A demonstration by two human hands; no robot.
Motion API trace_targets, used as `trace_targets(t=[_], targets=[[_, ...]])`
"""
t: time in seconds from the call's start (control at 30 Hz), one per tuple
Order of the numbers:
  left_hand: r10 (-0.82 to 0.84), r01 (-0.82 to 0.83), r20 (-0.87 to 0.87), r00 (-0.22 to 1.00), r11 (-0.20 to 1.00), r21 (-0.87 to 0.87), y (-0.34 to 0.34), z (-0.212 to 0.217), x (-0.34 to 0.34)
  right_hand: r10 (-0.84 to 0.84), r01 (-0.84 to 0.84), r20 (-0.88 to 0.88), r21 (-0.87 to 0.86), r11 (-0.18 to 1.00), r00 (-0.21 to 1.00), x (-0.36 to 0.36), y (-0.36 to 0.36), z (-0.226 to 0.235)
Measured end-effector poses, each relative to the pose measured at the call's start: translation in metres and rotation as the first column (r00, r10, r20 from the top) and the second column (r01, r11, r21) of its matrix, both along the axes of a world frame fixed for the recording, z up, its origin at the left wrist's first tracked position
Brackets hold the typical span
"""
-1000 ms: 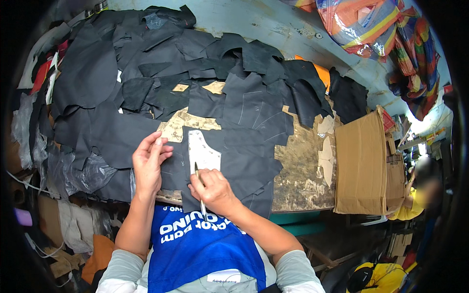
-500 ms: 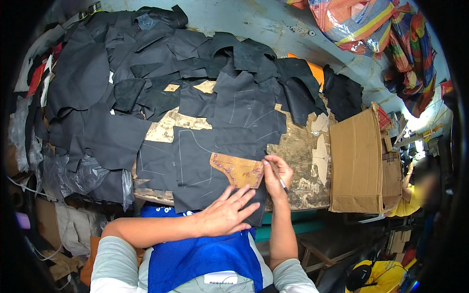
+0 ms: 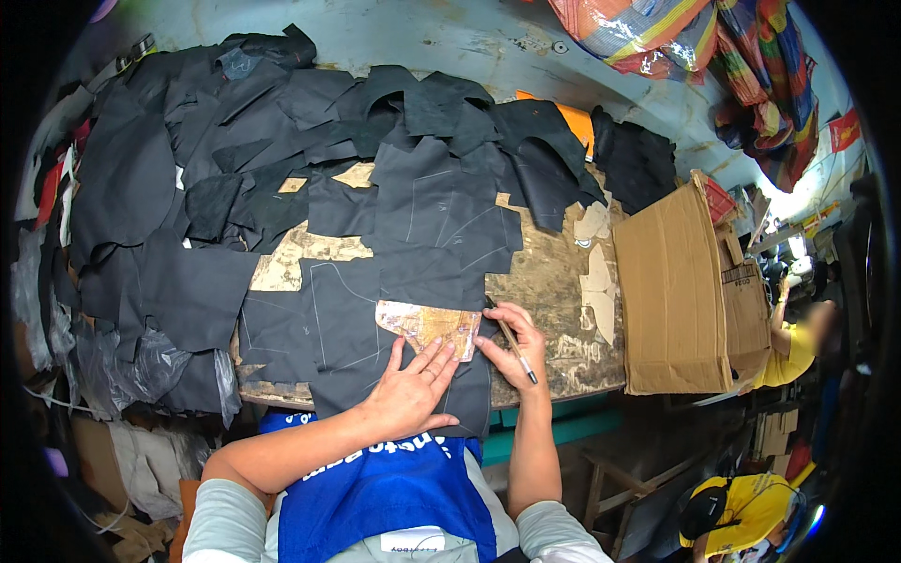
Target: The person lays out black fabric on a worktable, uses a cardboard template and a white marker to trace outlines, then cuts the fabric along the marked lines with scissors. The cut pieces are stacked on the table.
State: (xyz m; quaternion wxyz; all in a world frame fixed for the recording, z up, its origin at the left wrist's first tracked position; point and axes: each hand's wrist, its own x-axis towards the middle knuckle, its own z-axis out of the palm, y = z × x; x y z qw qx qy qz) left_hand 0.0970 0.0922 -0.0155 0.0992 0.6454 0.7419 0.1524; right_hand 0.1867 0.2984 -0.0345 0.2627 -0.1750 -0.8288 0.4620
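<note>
The left hand (image 3: pixel 410 392) lies flat, fingers spread, pressing a tan cardboard template (image 3: pixel 429 326) onto a dark fabric piece (image 3: pixel 338 324) near the table's (image 3: pixel 554 281) front edge. Just beside it, the right hand (image 3: pixel 511 342) has its grip pinched on a pen (image 3: pixel 512 340) at the template's right edge. Farther back, more black fabric cut-outs (image 3: pixel 282 141) overlap in heaps; a cardboard box (image 3: pixel 671 281) stands to the right.

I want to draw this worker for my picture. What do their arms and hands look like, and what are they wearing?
Both forearms are bare. Light grey sleeves are pushed up near the elbows, and a bright blue apron with white lettering covers the chest. The left hand and the right hand wear no gloves. There may be a ring on a finger of the left hand, but it is too small to be sure.
</note>
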Motion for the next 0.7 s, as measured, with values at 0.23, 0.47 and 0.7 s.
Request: trace_targets(t=[0.23, 0.47, 0.7], targets=[[0.022, -0.023, 0.033, 0.999, 0.999, 0.042, 0.0036, -0.0003, 0.0016, -0.029, 0.025, 0.070, 0.052, 0.998, 0.997, -0.0029, -0.0029, 0.0055], [0.025, -0.024, -0.017, 1.000, 0.999, 0.048, 0.0102, -0.0014, -0.0056, -0.050, 0.049, 0.040, 0.021, 0.999, 0.998, -0.0048, -0.0043, 0.0038], [0.048, -0.047, -0.006, 0.999, 0.996, 0.073, 0.0070, -0.0012, -0.0027, -0.016, 0.009, 0.060, 0.113, 0.994, 0.998, -0.0063, -0.0047, 0.0084]])
